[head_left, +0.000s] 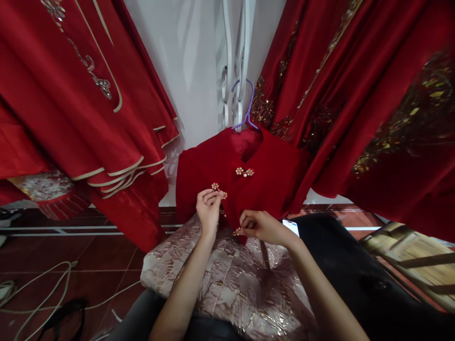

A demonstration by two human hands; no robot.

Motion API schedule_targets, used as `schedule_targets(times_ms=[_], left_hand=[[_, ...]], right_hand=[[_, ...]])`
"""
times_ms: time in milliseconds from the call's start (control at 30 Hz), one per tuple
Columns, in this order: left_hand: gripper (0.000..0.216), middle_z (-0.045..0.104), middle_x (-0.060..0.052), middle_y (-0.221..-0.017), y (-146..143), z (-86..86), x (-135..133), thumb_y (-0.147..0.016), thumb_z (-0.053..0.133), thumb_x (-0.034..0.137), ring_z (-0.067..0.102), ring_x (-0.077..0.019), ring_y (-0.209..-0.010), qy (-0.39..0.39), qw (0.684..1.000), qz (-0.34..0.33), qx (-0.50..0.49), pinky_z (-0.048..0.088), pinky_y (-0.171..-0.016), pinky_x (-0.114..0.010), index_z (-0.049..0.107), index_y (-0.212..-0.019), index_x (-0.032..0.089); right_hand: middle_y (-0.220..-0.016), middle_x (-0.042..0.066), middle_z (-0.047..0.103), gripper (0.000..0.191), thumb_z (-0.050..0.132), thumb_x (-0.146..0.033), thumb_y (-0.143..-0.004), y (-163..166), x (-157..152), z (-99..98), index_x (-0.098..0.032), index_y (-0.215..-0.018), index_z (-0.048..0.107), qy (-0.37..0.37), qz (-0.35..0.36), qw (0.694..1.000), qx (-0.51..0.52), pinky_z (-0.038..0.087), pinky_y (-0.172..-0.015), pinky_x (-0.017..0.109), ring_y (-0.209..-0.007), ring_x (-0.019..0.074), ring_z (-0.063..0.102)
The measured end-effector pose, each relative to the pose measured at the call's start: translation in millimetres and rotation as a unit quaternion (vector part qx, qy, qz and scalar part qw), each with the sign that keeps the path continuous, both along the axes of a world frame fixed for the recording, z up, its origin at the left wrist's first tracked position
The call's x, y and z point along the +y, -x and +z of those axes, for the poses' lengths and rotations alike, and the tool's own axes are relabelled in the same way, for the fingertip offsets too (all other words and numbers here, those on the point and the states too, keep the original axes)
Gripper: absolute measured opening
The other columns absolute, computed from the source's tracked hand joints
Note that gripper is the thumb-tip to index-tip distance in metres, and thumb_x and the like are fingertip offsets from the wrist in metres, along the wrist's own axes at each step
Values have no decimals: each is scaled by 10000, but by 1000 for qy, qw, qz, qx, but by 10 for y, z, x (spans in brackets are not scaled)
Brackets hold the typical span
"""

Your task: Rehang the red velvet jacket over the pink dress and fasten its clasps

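Note:
A dark red jacket (206,163) hangs in front of me from a purple hanger (249,111), its front partly parted. Two beaded gold flowers of a clasp (245,173) sit side by side near the neckline. My left hand (209,208) is closed in a pinch at a flower clasp (215,186) on the jacket's left front edge. Lower and to the right, my right hand (261,225) pinches a gold clasp (237,232) on the opposite edge. Another clasp shows partly below my left hand. The fingers hide portions of both held pieces.
Red robes with trim (117,128) hang at left, and embroidered red garments (330,94) at right. Shiny pink brocade fabric (213,284) covers my lap. A phone (291,227) lies on a black seat (330,255). White cable (42,310) trails over the tiled floor.

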State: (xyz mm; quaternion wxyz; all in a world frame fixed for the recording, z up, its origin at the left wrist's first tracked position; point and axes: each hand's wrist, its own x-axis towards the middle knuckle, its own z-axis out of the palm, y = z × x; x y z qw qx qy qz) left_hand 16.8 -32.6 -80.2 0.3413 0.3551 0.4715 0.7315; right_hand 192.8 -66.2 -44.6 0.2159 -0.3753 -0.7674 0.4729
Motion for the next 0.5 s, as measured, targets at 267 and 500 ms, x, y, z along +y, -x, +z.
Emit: schedule_targets(times_ms=[267,500], left_hand=[[266,499,-86,-1111,-81,514,-9,-904,548,294,501,-190,-1006,-158,857,47,489,472,-889,-346,591,-1163,254],[216,532,-97,-1059,-66,905,230,-925,494,309,478,-234,-974,-201,694,26,691,447,-870,-416,638,-1056,217]], right_hand=[[-787,48,718,145,665,-258,-790,-81,-23,89,-188,-805,539,14,23,999,-40,475,-635,268,-728,176,669],[-794,41,723,126,659,-246,-788,-97,-15,84,-188,-823,553,4,27,998,-55,477,-632,261,-728,171,670]])
